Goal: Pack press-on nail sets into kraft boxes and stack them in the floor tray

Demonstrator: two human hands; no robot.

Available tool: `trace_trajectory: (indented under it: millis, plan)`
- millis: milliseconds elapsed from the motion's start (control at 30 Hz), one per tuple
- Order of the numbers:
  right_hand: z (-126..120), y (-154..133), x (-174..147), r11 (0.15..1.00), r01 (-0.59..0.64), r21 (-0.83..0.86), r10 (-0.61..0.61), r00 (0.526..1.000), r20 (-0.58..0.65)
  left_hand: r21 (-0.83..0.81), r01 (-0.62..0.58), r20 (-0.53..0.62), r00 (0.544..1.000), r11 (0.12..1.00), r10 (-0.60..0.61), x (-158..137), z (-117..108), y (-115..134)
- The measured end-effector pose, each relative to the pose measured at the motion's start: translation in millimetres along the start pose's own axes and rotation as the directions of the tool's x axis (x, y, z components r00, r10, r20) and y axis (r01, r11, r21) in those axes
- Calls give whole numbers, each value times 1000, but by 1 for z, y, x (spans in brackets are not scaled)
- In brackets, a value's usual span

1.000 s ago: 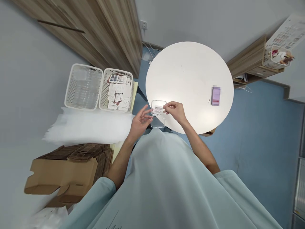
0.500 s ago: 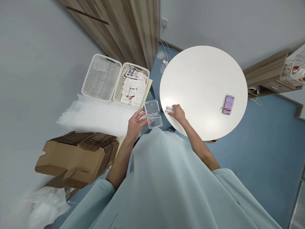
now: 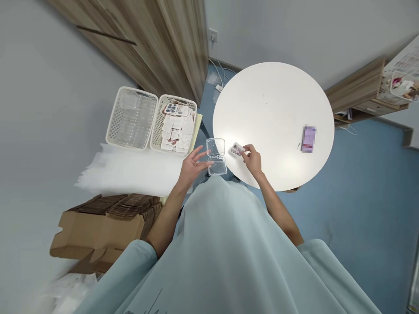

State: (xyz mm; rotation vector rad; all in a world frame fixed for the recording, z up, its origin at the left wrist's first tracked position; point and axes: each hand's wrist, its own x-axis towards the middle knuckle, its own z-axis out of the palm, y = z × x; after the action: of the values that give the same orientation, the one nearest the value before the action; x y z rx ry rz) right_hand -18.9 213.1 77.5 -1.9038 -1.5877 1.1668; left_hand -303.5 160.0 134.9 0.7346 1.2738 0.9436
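Clear plastic case (image 3: 216, 156), hinged open, is held mid-frame by the left hand (image 3: 192, 167), fingers splayed but gripping its left side. Just right, a small white card (image 3: 236, 149) is pinched at its right end by the right hand (image 3: 253, 159).

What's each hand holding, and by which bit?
The left hand holds an open clear case by its left side; the right hand holds a small white card by its right edge.
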Motion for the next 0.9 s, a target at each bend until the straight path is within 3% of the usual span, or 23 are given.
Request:
trace_trajectory:
  millis: [133, 233, 367, 433, 667, 900]
  plan:
    - [-40, -26, -29, 935, 58, 349, -23, 995, -102, 26, -18, 101, 995, 1000, 15, 16, 23, 7]
    - [-68, -43, -47, 919, 68, 389, -32, 995, -100, 31, -46, 151, 988, 998, 41, 24, 43, 12]
    - [-100, -48, -61, 897, 115, 426, 25, 950, -310, 55, -93, 187, 979, 994, 81, 30, 67, 18]
    - [-112, -46, -66, 880, 144, 452, 29, 935, -353, 71, -108, 204, 975, 992, 91, 30, 78, 19]
    - [-111, -39, -79, 899, 150, 411, -101, 985, -138, 64, -107, 244, 966, 992, 89, 21, 108, 23]
    - [-110, -21, -85, 941, 221, 254, -217, 975, -46, 85, -91, 262, 963, 992, 65, 13, 121, 23]
